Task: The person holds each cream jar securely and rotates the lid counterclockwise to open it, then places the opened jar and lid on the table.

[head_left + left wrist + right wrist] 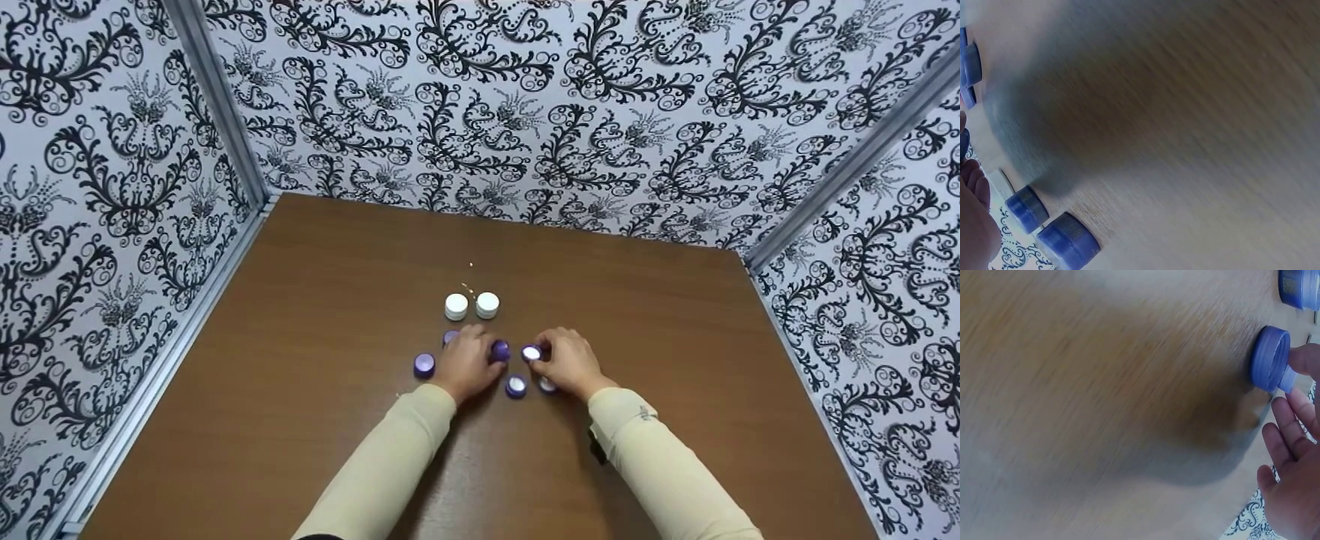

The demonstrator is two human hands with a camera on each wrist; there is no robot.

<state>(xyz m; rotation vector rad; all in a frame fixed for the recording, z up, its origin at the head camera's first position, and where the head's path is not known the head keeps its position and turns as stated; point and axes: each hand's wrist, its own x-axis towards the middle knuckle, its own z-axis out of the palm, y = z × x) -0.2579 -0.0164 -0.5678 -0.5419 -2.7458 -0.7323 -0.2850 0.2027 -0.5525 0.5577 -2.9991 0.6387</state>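
Observation:
In the head view my left hand (466, 363) grips a small purple jar (500, 350) between thumb and fingers. My right hand (571, 361) pinches another small purple jar (531, 353) with a bright white face. The two held jars are close together but apart. Under the right hand, a purple jar (547, 385) is partly covered; in the right wrist view this jar (1266, 360) shows a hollow, open rim. Just in front of the hands stands a purple jar (516, 386) with a white inside. The left wrist view barely catches the left fingers (977, 180).
Left of the left hand stands a purple jar (424, 365), with another jar (450, 337) half hidden by the hand. Beyond are a white-topped jar (456, 306) and a second white-topped jar (487, 304). Patterned walls (495, 112) surround the brown table (337, 270).

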